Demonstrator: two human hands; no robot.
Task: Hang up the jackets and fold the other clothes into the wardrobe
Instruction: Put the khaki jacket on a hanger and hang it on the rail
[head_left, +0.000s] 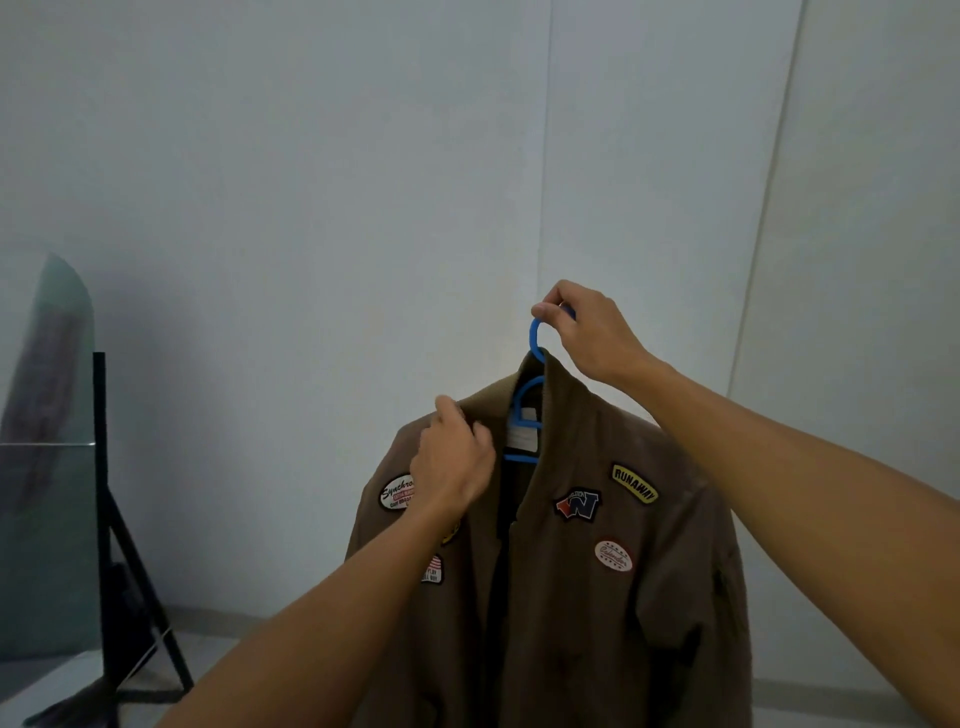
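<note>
Both hands on jacket (597, 571): right hand (587, 332) pinches hanger (535, 338).

Dim, flat light — soft focus, bowed edges

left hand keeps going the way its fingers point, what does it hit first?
Probably the brown jacket's collar: the left hand already sits at it, fingers aimed up and right toward the blue hanger. Depth unclear.

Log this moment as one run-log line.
right hand: pinches blue hanger hook | left hand: grips brown jacket collar | jacket: on hanger, held up
</note>
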